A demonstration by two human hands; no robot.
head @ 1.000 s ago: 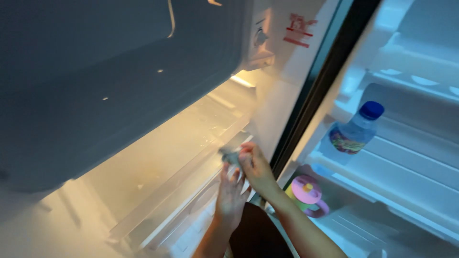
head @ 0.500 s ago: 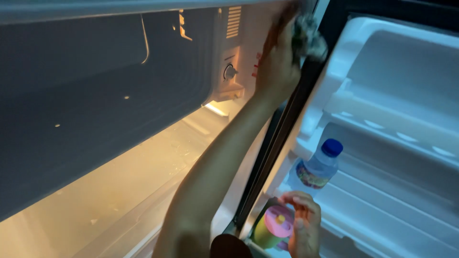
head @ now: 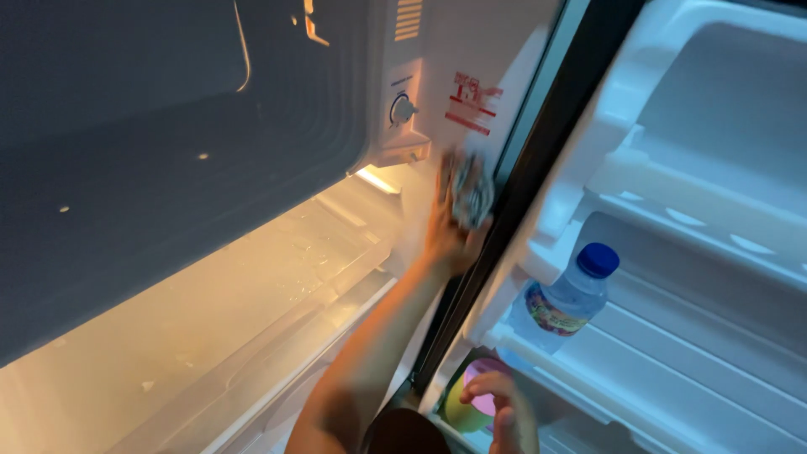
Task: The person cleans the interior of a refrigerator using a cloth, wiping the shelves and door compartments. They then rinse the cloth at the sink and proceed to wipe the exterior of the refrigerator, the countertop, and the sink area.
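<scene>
My left hand reaches up into the open fridge and presses a crumpled grey cloth flat against the white right inner wall, just below a red sticker. At the bottom edge of the view my right hand curls its fingers over a green cup with a pink lid that stands in the lower door shelf. My forearm runs up from the bottom centre across the front of the fridge.
A clear water bottle with a blue cap stands in the white door shelf. A thermostat dial sits left of the sticker. A dark freezer flap hangs over the lit glass shelf.
One second ago both hands held the cloth by the shelf. The left hand then carried it to the top of the wall and has now wiped down below the sticker. The right hand went to the cup.
</scene>
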